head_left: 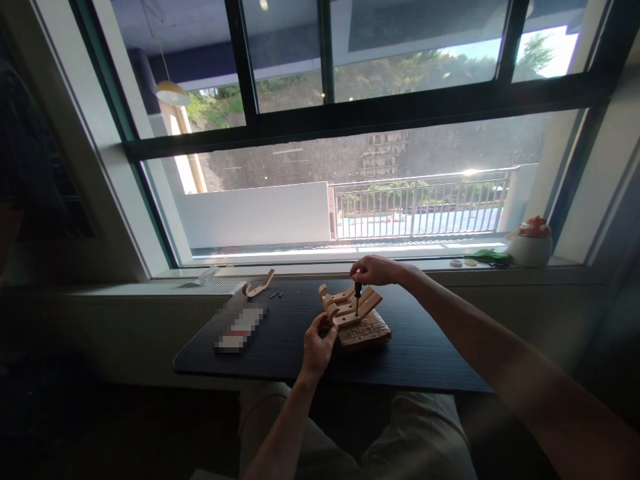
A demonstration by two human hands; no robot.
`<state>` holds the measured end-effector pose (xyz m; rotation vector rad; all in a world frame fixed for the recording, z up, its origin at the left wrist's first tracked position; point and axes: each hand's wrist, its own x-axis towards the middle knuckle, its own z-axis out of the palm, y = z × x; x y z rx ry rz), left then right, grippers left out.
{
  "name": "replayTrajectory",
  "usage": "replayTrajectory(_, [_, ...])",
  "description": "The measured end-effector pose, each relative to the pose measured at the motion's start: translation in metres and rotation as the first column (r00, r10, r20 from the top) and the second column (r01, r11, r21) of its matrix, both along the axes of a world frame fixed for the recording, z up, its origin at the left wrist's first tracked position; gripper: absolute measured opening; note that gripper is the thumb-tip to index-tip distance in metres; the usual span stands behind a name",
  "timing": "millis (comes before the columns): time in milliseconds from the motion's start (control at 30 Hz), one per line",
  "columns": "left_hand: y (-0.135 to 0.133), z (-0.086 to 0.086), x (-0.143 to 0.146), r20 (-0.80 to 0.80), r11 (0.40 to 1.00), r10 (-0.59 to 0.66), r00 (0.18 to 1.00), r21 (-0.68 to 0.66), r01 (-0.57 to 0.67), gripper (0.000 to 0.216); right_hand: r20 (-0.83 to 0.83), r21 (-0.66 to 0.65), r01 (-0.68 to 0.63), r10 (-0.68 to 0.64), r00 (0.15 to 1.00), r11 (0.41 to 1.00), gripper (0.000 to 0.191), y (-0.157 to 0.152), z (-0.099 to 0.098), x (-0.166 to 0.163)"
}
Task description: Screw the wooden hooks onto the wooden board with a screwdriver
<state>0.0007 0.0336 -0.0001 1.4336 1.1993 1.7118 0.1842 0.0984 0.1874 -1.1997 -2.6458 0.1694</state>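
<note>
A wooden rack with several curved hooks [356, 313] lies on the dark table [280, 353], near its middle. My right hand [373, 270] holds a short black screwdriver [358, 297] upright, its tip down on one of the hooks. My left hand [317, 343] grips the near left end of the wooden piece. A loose curved wooden hook [259, 287] lies at the table's far left side, with a few small screws [276, 294] beside it.
A blurred flat packet [240, 328] lies on the table's left part. The windowsill behind holds a round white pot with an orange lid [530, 243], green items [487, 255] and a clear wrapper [205, 275]. My legs show below the table.
</note>
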Motion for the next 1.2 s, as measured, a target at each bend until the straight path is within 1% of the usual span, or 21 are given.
replayTrajectory(133, [0.0013, -0.0008, 0.0003, 0.001, 1.000, 0.000, 1.000, -0.008, 0.000, 0.035, -0.004, 0.015, 0.006, -0.006, 1.000, 1.000, 0.029, 0.0039, -0.0039, 0.0008])
replayTrajectory(300, [0.0003, 0.0004, 0.0005, -0.024, 1.000, 0.001, 1.000, -0.013, -0.002, 0.035, -0.014, 0.040, 0.023, -0.023, 1.000, 0.999, 0.033, 0.0089, -0.0090, -0.0010])
replayTrajectory(400, [0.0003, 0.0005, 0.0005, -0.024, 1.000, 0.007, 1.000, -0.017, -0.007, 0.036, -0.015, 0.038, 0.015, -0.015, 1.000, 0.999, 0.033, 0.0073, -0.0074, -0.0024])
replayTrajectory(600, [-0.0001, 0.0009, 0.0010, -0.013, 1.000, 0.026, 1.000, -0.002, -0.026, 0.034, -0.014, -0.005, -0.019, 0.019, 1.000, 1.000, 0.028, 0.0020, -0.0019, -0.0010])
replayTrajectory(800, [-0.0004, 0.0010, 0.0012, -0.029, 1.000, 0.014, 0.999, 0.005, -0.014, 0.033, -0.028, -0.044, -0.019, 0.018, 0.999, 0.999, 0.030, 0.0055, -0.0063, -0.0020])
replayTrajectory(967, [-0.0007, 0.0023, 0.0008, -0.031, 1.000, 0.014, 0.999, -0.009, -0.014, 0.035, -0.042, -0.033, 0.005, -0.006, 0.999, 0.999, 0.034, 0.0072, -0.0103, -0.0079])
replayTrajectory(1100, [-0.0023, 0.0047, 0.0013, 0.013, 1.000, 0.004, 1.000, -0.008, -0.004, 0.034, -0.030, -0.021, 0.011, -0.011, 0.999, 1.000, 0.032, 0.0051, -0.0065, -0.0080])
replayTrajectory(1200, [-0.0033, 0.0058, 0.0018, 0.014, 1.000, -0.001, 1.000, -0.008, 0.001, 0.033, -0.021, -0.015, 0.008, -0.008, 1.000, 1.000, 0.029, 0.0042, -0.0045, -0.0051])
